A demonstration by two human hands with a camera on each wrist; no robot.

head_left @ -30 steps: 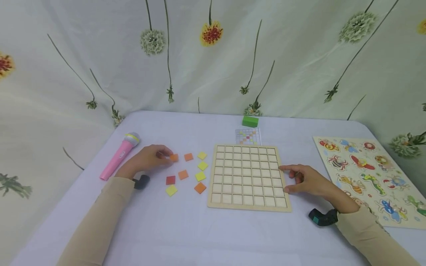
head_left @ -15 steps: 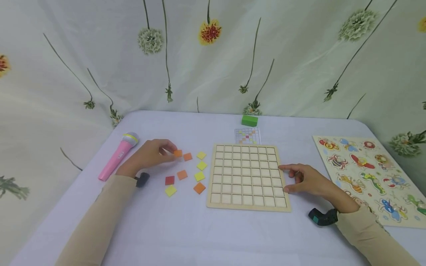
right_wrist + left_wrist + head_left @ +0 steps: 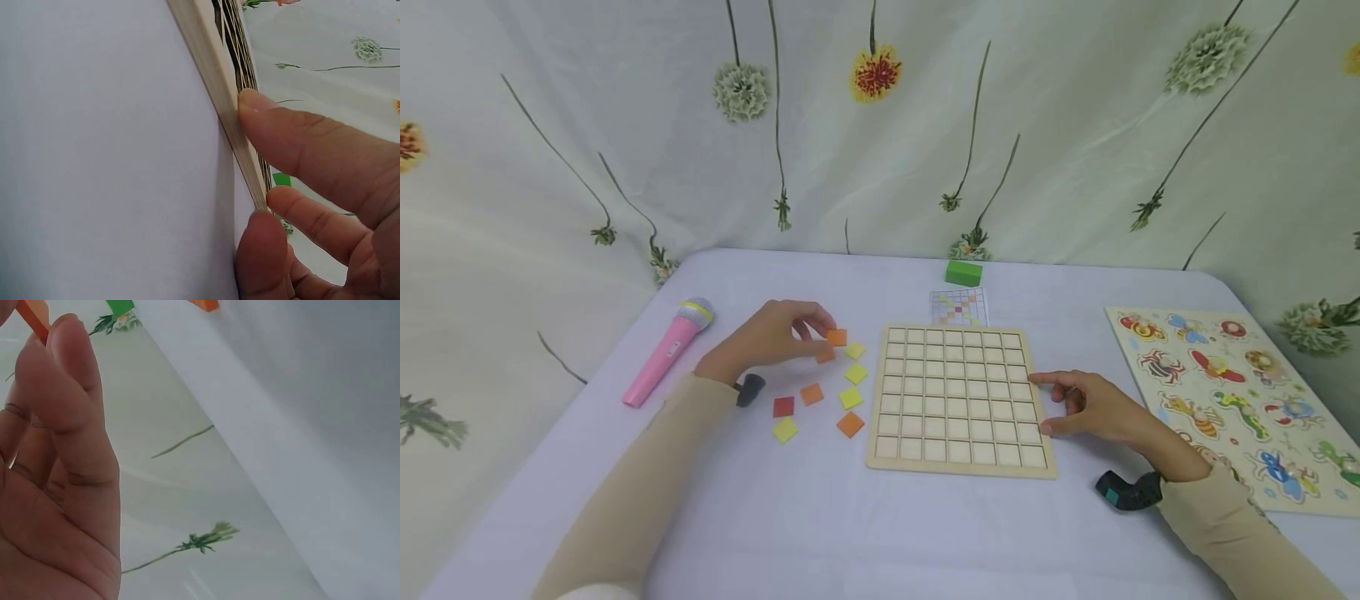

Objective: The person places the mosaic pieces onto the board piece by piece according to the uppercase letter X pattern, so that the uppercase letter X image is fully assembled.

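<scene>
Between thumb and fingertips my left hand (image 3: pixel 775 333) pinches an orange square tile (image 3: pixel 837 337), held just above the table at the left of the board; the left wrist view shows the same tile edge-on at its top corner. A second orange tile (image 3: pixel 826 355) lies below, partly covered by the thumb. To the right, my right hand (image 3: pixel 1097 408) touches the side of the wooden grid board (image 3: pixel 962 470) with index fingertip and thumb, its other fingers bent. In the right wrist view, the fingertips rest along the board's edge (image 3: pixel 219 94). The board's cells hold no tiles.
Loose tiles lie left of the board: a red tile (image 3: pixel 783 407), several yellow tiles (image 3: pixel 851 397) and more orange tiles (image 3: pixel 851 425). Behind the board are a pattern card (image 3: pixel 958 308) and a green block (image 3: pixel 964 273). A pink microphone (image 3: pixel 666 346) lies left, an insect puzzle (image 3: pixel 1183 383) right.
My left hand has moved right and slightly away from me, carrying the orange tile over towards the yellow ones. My right hand has stayed at the board's side.
</scene>
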